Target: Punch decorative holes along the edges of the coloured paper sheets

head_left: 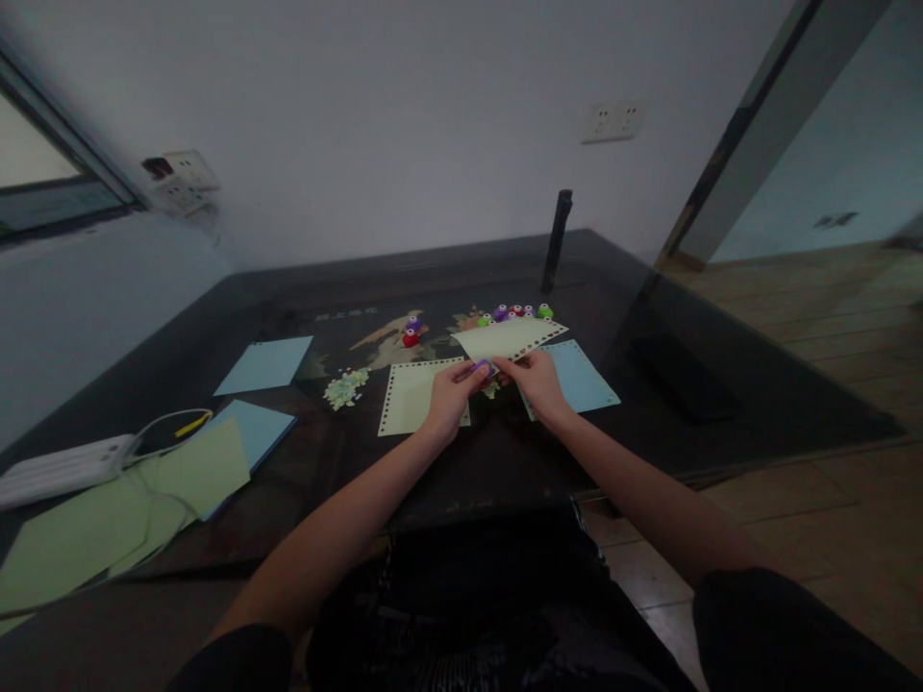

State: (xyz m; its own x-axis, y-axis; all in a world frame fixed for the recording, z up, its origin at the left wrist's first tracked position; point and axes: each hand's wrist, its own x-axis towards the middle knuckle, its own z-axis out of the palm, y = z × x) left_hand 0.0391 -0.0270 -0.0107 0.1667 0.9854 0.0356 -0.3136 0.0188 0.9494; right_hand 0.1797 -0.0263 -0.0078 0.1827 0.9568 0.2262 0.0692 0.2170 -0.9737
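Note:
My left hand (448, 396) is closed around a small purple paper punch (482, 366) at the near corner of a pale green sheet. My right hand (542, 386) pinches that pale green sheet (505, 335), which is raised and has punched holes along its far right edge. Beneath my left hand lies another pale green sheet (411, 396) with holes along its edges. Partly under my right hand is a light blue sheet (583, 378). Paper bits (491, 390) show between my hands.
Several coloured punches (530, 311) stand behind the raised sheet. Red (411, 338) and purple (413, 324) punches sit left of them. Paper bits (346, 387) lie in a pile. Papers (87, 529) and a white power strip (64, 468) are left; a black upright object (557, 240) stands behind.

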